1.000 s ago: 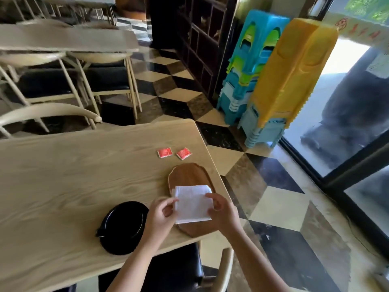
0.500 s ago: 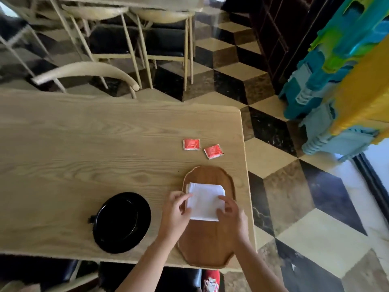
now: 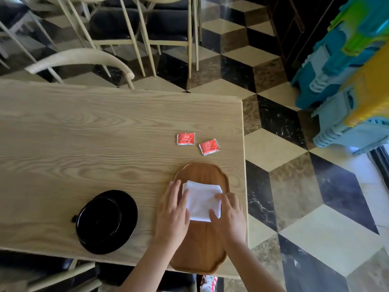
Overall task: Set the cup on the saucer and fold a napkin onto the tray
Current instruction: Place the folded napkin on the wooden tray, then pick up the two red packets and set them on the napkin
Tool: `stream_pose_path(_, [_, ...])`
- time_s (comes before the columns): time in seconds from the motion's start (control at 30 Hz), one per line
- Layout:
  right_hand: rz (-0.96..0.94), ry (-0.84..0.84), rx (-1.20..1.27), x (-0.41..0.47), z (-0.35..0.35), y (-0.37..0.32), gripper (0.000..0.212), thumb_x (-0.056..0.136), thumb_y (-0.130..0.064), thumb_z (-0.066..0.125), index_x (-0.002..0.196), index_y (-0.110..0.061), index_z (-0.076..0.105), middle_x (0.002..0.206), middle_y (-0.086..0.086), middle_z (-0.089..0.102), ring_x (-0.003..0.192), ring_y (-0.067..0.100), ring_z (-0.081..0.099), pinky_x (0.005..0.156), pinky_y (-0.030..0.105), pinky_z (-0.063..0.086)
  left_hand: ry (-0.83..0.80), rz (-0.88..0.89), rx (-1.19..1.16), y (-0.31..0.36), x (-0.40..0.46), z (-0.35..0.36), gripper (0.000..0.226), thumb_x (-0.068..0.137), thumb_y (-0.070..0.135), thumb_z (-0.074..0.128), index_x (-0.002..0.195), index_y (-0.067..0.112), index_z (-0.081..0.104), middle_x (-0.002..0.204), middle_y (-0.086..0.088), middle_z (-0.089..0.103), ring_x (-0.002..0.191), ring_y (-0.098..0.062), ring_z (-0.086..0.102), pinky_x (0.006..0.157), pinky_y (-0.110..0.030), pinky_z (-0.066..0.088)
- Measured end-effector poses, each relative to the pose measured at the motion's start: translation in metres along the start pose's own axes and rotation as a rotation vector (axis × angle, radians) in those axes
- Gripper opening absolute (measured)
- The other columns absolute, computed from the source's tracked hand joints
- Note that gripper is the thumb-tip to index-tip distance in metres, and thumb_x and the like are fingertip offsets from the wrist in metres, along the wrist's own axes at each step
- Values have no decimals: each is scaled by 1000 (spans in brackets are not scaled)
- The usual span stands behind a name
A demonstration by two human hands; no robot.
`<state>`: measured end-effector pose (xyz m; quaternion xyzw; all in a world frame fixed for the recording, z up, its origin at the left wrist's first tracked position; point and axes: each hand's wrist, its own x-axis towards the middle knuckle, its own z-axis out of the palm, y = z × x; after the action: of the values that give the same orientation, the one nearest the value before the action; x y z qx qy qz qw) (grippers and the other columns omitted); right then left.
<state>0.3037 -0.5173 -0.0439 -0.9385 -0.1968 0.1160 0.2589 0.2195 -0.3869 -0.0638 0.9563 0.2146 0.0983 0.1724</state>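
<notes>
A folded white napkin [image 3: 202, 202] lies flat on the upper half of the brown wooden tray [image 3: 200, 251] near the table's right edge. My left hand [image 3: 173, 211] rests flat with its fingers spread, the fingertips on the napkin's left edge. My right hand [image 3: 229, 216] lies flat too, thumb and fingers pressing the napkin's right and lower edge. Left of the tray, a black cup [image 3: 99, 219] sits on a black saucer [image 3: 128, 209], its small handle pointing left.
Two red sachets [image 3: 186, 138] [image 3: 209, 146] lie on the light wooden table [image 3: 84, 144] beyond the tray. Cream chairs [image 3: 84, 60] stand behind the table. Stacked blue and yellow plastic stools [image 3: 347, 81] are at the right, over a checkered floor.
Both hands went from pinching the napkin's sides to lying flat on it on the tray. The camera tilted further down.
</notes>
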Motion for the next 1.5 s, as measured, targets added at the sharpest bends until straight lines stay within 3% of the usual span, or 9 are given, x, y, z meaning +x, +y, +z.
stream_pose_path(0.13, [-125,-4,-235,2,4,6,73,61,-25,81,127,-20,49,127,6,60,104,31,61,77,42,54,-169,148,230,-1,2,3,54,90,33,33,141,15,34,153,-1,25,140,-19,17,102,-52,38])
stream_pose_path(0.23, [-157,-34,-366,0,7,10,59,79,-37,52,135,-21,38,134,3,56,120,28,54,86,48,50,-270,122,280,-8,2,6,62,88,47,28,142,17,32,153,2,20,138,-17,18,103,-52,30])
stream_pose_path(0.4, [-169,-24,-455,0,16,17,59,84,-38,30,139,-20,32,142,6,46,138,24,18,107,52,13,-290,127,312,-7,2,6,64,85,50,30,141,18,34,153,1,24,139,-20,17,106,-54,15])
stream_pose_path(0.5, [-231,46,-429,11,9,12,51,89,-44,25,131,-21,42,138,9,50,135,25,23,110,53,10,-207,185,290,-5,6,-3,59,86,47,33,136,18,42,150,0,33,139,-20,20,105,-57,11])
stream_pose_path(0.73, [-352,99,-324,106,-22,-7,45,79,-20,53,124,-16,52,131,12,54,122,32,49,96,51,40,75,76,165,-20,101,-37,27,80,26,48,101,19,64,99,3,68,101,-19,62,107,-62,13])
stream_pose_path(0.93, [-336,-150,-394,171,-20,-14,53,91,-21,48,141,-19,31,152,5,26,139,26,20,104,41,29,-171,-64,154,-37,186,-21,44,93,24,43,136,18,39,136,-2,48,129,-19,40,107,-62,10])
stream_pose_path(1.13, [-315,-172,-375,187,-5,-9,49,90,-26,52,137,-20,37,138,6,41,128,26,35,99,40,35,-303,-171,202,-47,209,10,53,95,25,38,144,13,20,147,-4,31,133,-26,31,108,-54,21])
stream_pose_path(1.3, [-180,-99,-302,190,-5,-12,42,83,-27,62,121,-16,51,125,8,45,116,28,41,92,38,39,-122,-194,119,-55,212,17,39,81,18,61,118,11,52,120,-11,52,114,-31,46,94,-43,35])
stream_pose_path(1.5, [-9,-144,71,178,-4,-16,31,82,-5,60,109,-16,51,107,7,58,88,27,56,66,29,39,-35,-229,-283,-47,205,8,22,73,-5,61,91,4,52,75,-11,57,69,-29,55,63,-36,39])
